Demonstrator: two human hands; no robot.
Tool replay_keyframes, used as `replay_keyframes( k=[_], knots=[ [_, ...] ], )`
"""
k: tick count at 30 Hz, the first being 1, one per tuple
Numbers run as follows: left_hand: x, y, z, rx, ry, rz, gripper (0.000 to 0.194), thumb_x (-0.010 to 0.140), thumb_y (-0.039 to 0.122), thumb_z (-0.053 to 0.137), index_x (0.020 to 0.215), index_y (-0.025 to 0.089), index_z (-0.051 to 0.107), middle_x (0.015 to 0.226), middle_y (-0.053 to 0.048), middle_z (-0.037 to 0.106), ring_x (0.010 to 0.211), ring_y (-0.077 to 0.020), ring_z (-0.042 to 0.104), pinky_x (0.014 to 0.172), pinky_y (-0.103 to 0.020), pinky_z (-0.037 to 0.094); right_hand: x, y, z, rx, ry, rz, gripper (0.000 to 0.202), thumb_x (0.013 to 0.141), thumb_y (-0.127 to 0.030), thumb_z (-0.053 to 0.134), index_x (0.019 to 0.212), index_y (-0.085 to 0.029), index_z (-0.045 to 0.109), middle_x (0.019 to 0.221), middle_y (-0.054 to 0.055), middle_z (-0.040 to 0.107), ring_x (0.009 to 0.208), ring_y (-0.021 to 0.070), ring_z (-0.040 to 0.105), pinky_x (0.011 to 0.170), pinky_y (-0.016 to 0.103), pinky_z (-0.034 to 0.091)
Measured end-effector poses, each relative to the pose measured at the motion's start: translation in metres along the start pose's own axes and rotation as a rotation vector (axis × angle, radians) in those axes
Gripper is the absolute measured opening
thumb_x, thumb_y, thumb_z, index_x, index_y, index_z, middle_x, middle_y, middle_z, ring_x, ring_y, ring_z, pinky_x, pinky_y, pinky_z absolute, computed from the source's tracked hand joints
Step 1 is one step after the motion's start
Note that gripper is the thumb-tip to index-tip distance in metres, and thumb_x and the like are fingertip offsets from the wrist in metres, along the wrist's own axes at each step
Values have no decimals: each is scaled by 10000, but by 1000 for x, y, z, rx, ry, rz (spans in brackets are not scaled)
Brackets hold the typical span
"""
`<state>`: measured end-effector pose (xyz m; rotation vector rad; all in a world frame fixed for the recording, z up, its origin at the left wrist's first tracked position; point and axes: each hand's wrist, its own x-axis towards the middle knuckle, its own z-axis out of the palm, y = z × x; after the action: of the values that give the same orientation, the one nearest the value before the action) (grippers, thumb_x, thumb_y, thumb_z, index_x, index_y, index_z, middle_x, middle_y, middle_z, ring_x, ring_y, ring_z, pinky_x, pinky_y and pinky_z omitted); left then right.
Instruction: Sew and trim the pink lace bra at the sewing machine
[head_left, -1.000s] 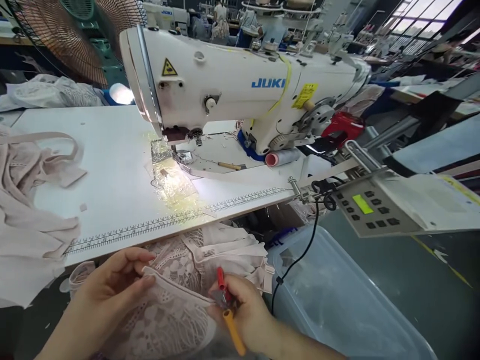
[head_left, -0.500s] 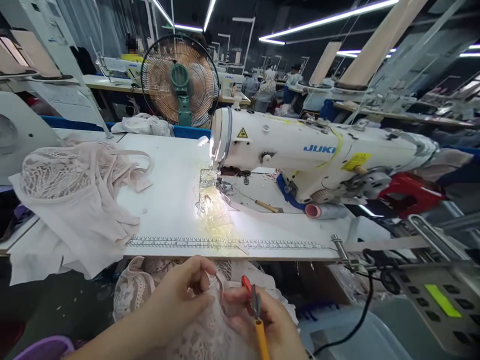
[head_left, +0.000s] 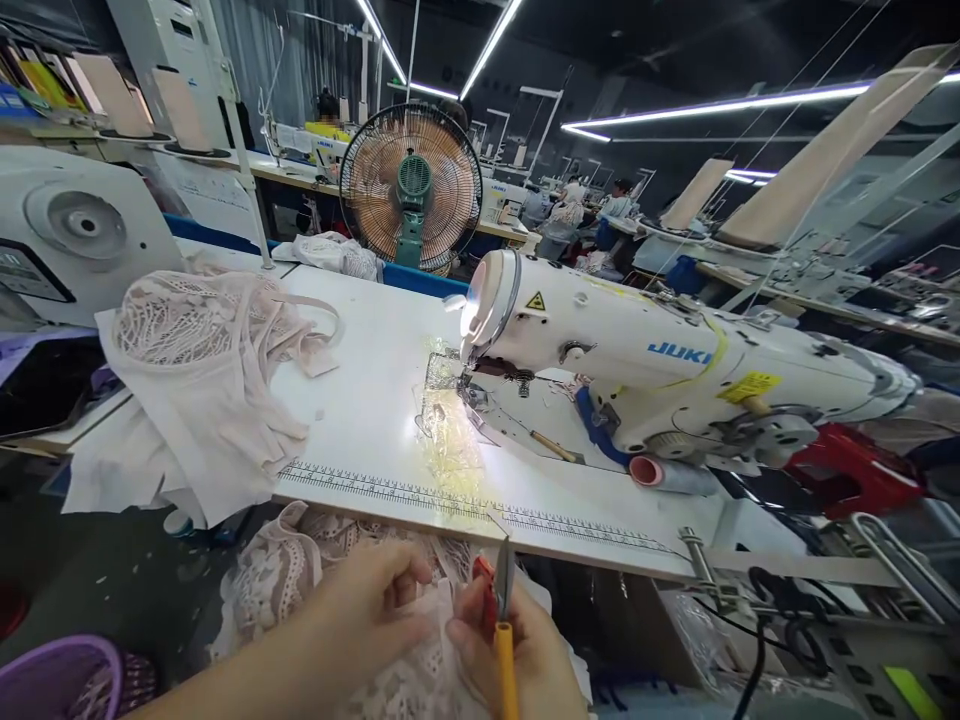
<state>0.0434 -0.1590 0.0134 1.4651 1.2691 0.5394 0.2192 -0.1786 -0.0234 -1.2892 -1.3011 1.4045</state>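
Observation:
My left hand (head_left: 367, 610) pinches the edge of a pale pink lace garment (head_left: 285, 575) that lies in my lap below the table edge. My right hand (head_left: 517, 650) grips thread snips (head_left: 501, 610) with a red and a yellow handle, blades pointing up, right beside the lace edge that the left hand holds. Both hands sit at the bottom of the view, close together and nearly touching.
A white JUKI sewing machine (head_left: 660, 360) stands on the white table (head_left: 360, 400), which has a ruler strip (head_left: 465, 505) along its front. Pink garments (head_left: 202, 360) are piled at the left. A fan (head_left: 411, 188) stands behind. A purple basket (head_left: 56, 675) sits lower left. Other workers sit far back.
The view has tilted up and to the left, so the room now shows. My hands have drawn closer together on the lace, and the snips now stand upright.

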Motion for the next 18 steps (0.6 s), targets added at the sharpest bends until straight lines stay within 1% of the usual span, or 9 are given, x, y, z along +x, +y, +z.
replay_keyframes(
  k=[3,5,7,11,13,16,18],
  knots=[
    [-1,-5,6,24,12,14,74,635,212,536,684,205,480,665,38,421,671,-167,422,620,-275,322,-2,-4,1,3,-2,23,415,663,-564,683,672,-192,499,611,-38,425,529,103,330,483,237,267],
    [0,-5,9,34,7,49,139,649,238,526,591,207,404,637,36,400,647,-164,412,606,-274,307,-3,-6,1,23,-5,36,431,646,-574,698,669,-193,496,608,-41,425,521,99,328,495,240,291],
    [1,-5,10,38,8,87,187,660,259,514,552,205,372,628,27,403,639,-165,419,608,-277,305,-4,-7,1,65,-12,53,449,629,-582,710,668,-192,490,607,-46,422,522,94,323,511,241,302],
    [3,-3,13,-11,4,105,224,679,301,506,522,199,382,623,13,424,636,-168,441,610,-281,316,-5,-6,1,157,-22,117,496,590,-600,735,674,-184,480,632,-39,447,546,92,339,539,242,295],
    [3,-3,14,-66,4,101,227,679,321,515,519,195,416,620,10,429,630,-168,441,606,-282,321,-5,-3,1,173,-28,111,482,601,-584,737,681,-183,482,633,-38,445,549,93,344,543,242,297],
    [5,-3,16,-210,4,59,197,649,338,556,543,184,493,591,18,427,603,-157,422,586,-276,313,-4,5,0,201,-60,66,446,632,-544,734,689,-186,472,631,-46,423,535,85,326,528,236,295],
    [6,-2,16,-334,-31,25,202,626,352,591,553,175,527,562,28,426,570,-138,397,564,-267,295,-4,7,-2,208,-88,57,428,647,-525,731,702,-188,472,639,-46,418,535,84,334,528,234,312]
  ],
)
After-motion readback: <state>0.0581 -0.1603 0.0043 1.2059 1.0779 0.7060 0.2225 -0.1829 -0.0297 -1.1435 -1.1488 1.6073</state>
